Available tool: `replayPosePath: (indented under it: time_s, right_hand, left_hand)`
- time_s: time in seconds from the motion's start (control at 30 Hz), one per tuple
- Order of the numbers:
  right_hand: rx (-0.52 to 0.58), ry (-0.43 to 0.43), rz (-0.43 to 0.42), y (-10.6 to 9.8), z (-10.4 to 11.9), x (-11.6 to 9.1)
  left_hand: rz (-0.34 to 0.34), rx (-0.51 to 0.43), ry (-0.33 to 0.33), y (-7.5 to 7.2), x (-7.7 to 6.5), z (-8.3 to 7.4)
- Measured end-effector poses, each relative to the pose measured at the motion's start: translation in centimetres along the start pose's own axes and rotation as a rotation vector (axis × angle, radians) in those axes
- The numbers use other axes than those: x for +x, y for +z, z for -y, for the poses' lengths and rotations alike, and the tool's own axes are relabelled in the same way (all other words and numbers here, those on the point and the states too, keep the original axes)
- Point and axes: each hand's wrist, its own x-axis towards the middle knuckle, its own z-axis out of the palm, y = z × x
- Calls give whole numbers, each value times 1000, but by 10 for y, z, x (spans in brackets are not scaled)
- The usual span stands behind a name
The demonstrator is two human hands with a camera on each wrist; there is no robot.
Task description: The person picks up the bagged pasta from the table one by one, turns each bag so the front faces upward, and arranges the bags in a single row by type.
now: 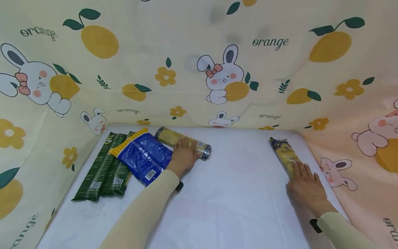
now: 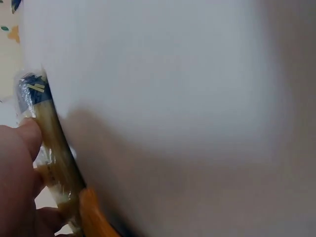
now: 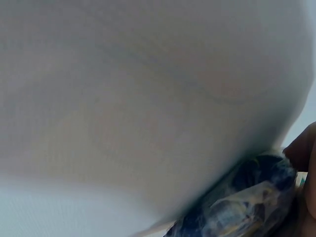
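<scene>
In the head view a long yellow pasta packet point(image 1: 169, 136) with dark ends lies at the back of the table. My left hand point(image 1: 184, 157) rests across it, fingers laid over the top. The left wrist view shows the thumb point(image 2: 30, 136) against the clear wrapper near the packet's dark blue end point(image 2: 35, 91). On the right, a second yellow pasta packet point(image 1: 283, 152) points away from me at a slant. My right hand point(image 1: 306, 188) lies on its near end with fingers stretched forward. The right wrist view catches that crinkled dark blue end point(image 3: 247, 202).
A blue bag point(image 1: 144, 155) with a yellow-orange edge lies left of my left hand, overlapping one of two green packets point(image 1: 96, 169) at the table's left side. The white table point(image 1: 236, 193) meets a printed cloth point(image 1: 174, 45) at the back and sides.
</scene>
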Motion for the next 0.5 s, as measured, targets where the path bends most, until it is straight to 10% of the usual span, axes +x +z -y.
replayPosePath:
  time_s: [0.5]
  right_hand:
    - [59, 79, 83, -8, 1, 6]
  left_hand:
    - [21, 85, 233, 16, -39, -39]
